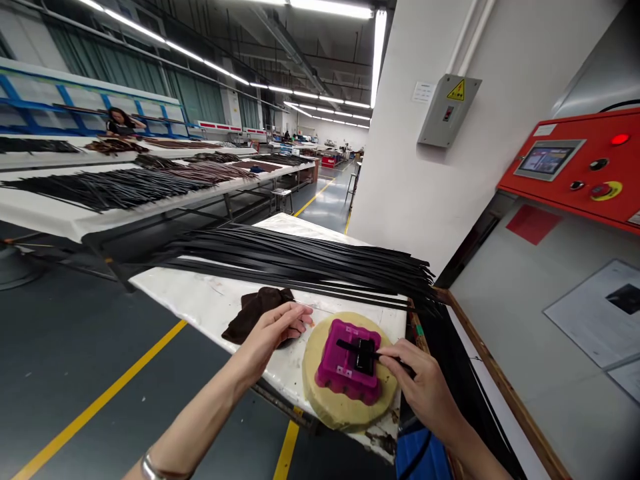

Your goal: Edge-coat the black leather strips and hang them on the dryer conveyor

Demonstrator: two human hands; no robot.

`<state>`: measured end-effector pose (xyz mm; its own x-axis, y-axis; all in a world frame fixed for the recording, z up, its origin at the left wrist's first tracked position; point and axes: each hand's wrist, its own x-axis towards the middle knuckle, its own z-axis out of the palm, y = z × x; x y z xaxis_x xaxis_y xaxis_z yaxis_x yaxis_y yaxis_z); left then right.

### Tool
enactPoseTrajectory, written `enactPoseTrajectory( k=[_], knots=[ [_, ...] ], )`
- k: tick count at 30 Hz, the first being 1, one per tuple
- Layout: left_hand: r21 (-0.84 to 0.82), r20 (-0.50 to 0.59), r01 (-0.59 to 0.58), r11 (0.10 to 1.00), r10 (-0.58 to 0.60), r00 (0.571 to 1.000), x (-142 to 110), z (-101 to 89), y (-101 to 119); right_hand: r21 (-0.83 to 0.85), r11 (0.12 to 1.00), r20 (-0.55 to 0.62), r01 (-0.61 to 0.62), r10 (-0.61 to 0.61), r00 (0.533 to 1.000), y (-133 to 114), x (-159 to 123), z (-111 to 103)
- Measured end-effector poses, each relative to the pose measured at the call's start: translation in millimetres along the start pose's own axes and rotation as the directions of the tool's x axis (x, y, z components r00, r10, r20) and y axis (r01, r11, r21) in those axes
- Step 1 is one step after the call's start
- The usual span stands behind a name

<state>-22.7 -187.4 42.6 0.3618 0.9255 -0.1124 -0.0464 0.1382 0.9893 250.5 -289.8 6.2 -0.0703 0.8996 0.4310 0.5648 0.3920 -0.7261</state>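
Right hand [423, 390] pinched tight on black strap [363, 353], strap lying across magenta plastic jig [335, 373] on round cream foam pad [320, 393]. Left hand [270, 337] half open, gripping nothing, fingers over dark brown cloth [255, 313]. Long black straps [300, 263] piled across white table [200, 300], more on far tables [40, 217].

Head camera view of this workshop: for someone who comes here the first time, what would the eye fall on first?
The bright magenta block stands out first, on a round cream pad at the near end of the white table, with the right hand holding a black strip on it. Just beyond, a big bundle of long black straps lies across the table. On the right, a red control cabinet with a lit red lamp also catches the eye.
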Motion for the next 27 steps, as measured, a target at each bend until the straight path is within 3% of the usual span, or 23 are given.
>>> enactPoseTrajectory(
  k=[7,17,27],
  knots=[
    [0.006,-0.041,-0.008,1.000,0.009,0.999,-14.7,-8.1,-17.9,-0.054,0.998,-0.020,0.009,-0.010,1.000,5.5,-3.9,8.7],
    [-0.019,-0.060,0.009,1.000,-0.010,0.998,-18.2,-6.4,-20.7,-0.073,0.997,-0.012,0.011,-0.012,1.000,4.7,-4.5,11.6],
    [-0.029,-0.057,0.034,0.999,-0.036,0.998,-18.5,-6.1,-25.7,-0.078,0.997,0.010,0.010,-0.009,1.000,8.6,-10.3,-1.7]
  ],
)
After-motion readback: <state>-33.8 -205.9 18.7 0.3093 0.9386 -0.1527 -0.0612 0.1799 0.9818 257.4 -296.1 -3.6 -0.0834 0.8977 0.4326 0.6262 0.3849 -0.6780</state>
